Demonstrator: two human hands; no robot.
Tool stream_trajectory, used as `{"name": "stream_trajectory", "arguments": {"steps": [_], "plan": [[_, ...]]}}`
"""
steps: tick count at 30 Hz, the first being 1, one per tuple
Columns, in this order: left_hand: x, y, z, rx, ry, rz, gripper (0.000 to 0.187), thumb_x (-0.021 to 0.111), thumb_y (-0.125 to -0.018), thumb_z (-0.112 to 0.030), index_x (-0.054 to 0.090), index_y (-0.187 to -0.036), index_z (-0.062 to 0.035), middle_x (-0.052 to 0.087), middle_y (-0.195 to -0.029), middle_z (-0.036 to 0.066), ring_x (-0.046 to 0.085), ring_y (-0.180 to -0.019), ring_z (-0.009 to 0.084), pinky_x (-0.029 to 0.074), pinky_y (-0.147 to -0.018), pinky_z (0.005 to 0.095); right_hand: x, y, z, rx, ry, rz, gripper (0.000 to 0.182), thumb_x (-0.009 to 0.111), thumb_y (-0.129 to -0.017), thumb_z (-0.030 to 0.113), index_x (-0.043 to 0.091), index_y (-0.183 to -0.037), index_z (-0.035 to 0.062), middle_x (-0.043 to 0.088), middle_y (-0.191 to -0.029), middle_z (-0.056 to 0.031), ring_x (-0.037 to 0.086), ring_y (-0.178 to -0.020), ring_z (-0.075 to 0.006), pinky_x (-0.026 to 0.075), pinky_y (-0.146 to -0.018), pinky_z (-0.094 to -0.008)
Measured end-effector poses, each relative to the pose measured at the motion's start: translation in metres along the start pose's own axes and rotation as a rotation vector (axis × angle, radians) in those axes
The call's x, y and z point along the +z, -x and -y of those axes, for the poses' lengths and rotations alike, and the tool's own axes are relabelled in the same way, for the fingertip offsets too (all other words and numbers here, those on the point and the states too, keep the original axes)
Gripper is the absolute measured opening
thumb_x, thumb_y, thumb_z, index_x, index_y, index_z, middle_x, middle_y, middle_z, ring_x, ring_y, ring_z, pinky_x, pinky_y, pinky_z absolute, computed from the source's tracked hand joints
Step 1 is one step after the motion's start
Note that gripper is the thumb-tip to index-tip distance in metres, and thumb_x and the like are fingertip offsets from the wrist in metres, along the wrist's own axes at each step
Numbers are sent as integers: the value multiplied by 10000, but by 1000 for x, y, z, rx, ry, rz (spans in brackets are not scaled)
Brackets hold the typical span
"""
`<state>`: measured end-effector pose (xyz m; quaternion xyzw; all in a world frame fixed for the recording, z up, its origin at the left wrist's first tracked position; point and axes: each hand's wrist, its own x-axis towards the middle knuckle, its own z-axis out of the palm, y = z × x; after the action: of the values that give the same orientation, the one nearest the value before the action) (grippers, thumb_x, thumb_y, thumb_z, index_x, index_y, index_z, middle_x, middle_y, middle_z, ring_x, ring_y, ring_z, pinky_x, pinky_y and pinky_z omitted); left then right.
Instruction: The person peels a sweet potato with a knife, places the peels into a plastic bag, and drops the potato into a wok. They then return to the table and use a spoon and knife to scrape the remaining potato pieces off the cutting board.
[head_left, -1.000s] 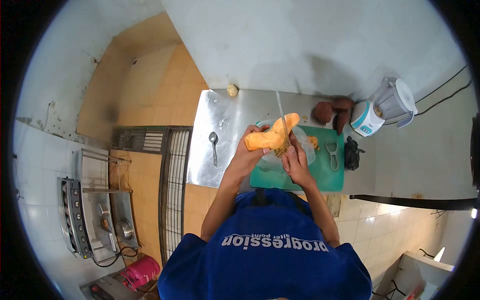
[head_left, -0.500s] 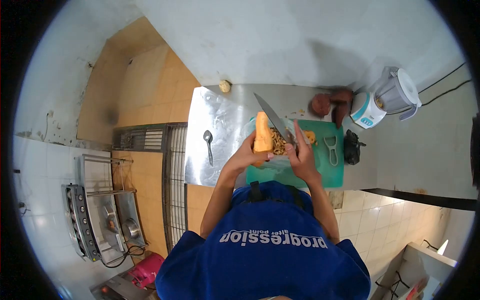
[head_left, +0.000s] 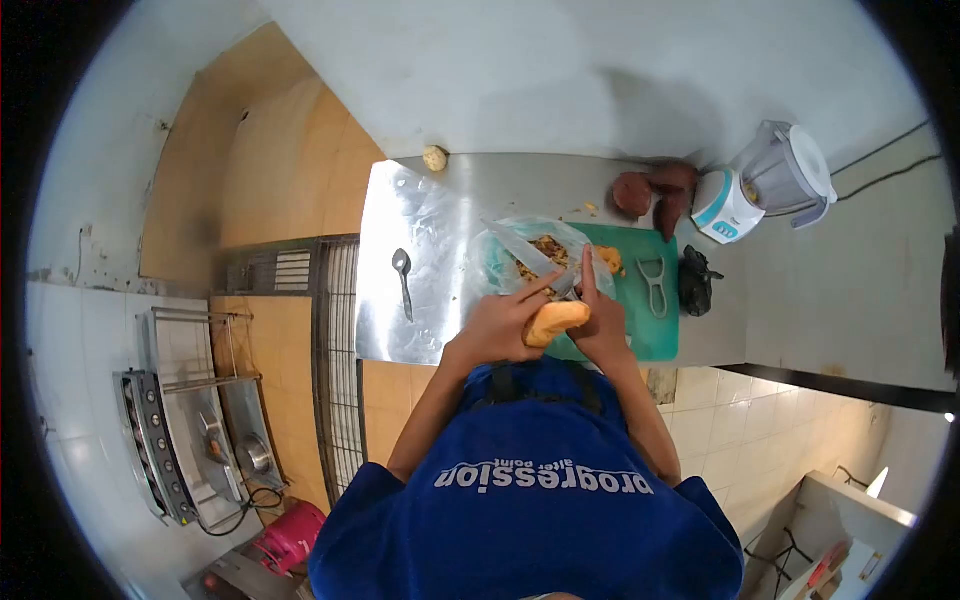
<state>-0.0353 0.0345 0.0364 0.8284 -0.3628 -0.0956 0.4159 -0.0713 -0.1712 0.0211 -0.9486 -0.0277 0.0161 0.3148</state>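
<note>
Close to the blue shirt, my left hand [head_left: 497, 328] is closed around a peeled orange vegetable piece [head_left: 556, 323], with one finger stretched toward the knife. The handle end of a large knife [head_left: 522, 247] is in my right hand [head_left: 601, 322], whose index finger points forward. The blade slants to the upper left over a clear plastic bag [head_left: 492, 262] holding brown and yellow scraps [head_left: 549, 250]. Beneath the bag lies a green cutting board [head_left: 650, 335]. Another orange piece [head_left: 608, 259] rests on the board, near a white peeler [head_left: 653, 287].
A spoon [head_left: 403, 284] lies on the metal table [head_left: 385, 335] at left. A pale round item [head_left: 434, 158] sits at the back edge. Reddish-brown tubers [head_left: 632, 194], a blender [head_left: 728, 207] and a black plastic bundle [head_left: 698, 281] are at right.
The orange piece has moved down toward the shirt and turned from upright to sideways. The knife has come lower, its blade lying flatter over the bag. The view has shifted slightly.
</note>
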Motion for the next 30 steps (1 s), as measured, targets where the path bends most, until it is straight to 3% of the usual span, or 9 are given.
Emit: {"name": "stream_trajectory", "arguments": {"steps": [3,10,13,25,27,28,29,30], "plan": [[4,2,0,-22,-156,78,509,787,-605,-258,584,-1033,-72,427,-1532,31,697,-914,323,567,-734,411,6,-1,2,-74,6,-47,1061,703,-774,180,16,-1575,67,664,-792,-187,648,-751,-415,492,-630,-453],[-1,13,-1,-104,-148,92,501,789,-617,-253,578,-1035,-74,381,-1561,6,698,-908,320,565,-727,414,14,-2,1,-80,-61,-2,1068,722,-753,129,51,-1582,92,692,-848,-173,667,-797,-399,503,-657,-453],[-4,14,2,-154,-165,109,493,789,-623,-246,576,-1032,-71,355,-1575,16,697,-904,325,564,-722,421,15,-3,-1,-191,-103,-64,1099,753,-729,155,57,-1573,49,692,-787,-182,670,-715,-393,509,-606,-470],[-33,25,35,-305,-208,-29,620,809,-592,-202,579,-1152,-65,280,-1608,58,688,-958,324,558,-801,395,8,-3,-17,7,-152,-33,1047,735,-807,219,39,-1584,127,723,-913,-194,694,-788,-385,546,-691,-448],[-30,30,47,-228,-19,-229,622,793,-611,-197,578,-1176,-54,245,-1620,91,683,-963,306,550,-776,378,6,-4,-16,28,-168,-63,1022,742,-808,177,78,-1580,99,727,-927,-189,708,-795,-348,543,-698,-407],[-25,25,51,-143,206,-333,630,788,-664,-203,540,-1216,-30,224,-1629,114,692,-928,253,549,-786,354,5,-6,-15,25,-169,-64,1022,742,-808,177,78,-1580,99,727,-927,-189,708,-795,-348,543,-698,-407],[-20,25,53,-141,203,-335,630,788,-664,-203,540,-1216,-30,224,-1629,114,692,-928,253,549,-786,354,3,-8,-13,31,-243,-69,1006,740,-812,177,94,-1579,95,725,-921,-192,708,-784,-341,542,-699,-405],[-19,26,44,-223,609,-355,621,783,-688,-200,520,-1221,-21,237,-1623,109,686,-919,231,547,-788,351,3,-9,-10,38,-319,-73,991,739,-817,178,109,-1577,91,724,-915,-195,707,-773,-335,540,-700,-403]]}}
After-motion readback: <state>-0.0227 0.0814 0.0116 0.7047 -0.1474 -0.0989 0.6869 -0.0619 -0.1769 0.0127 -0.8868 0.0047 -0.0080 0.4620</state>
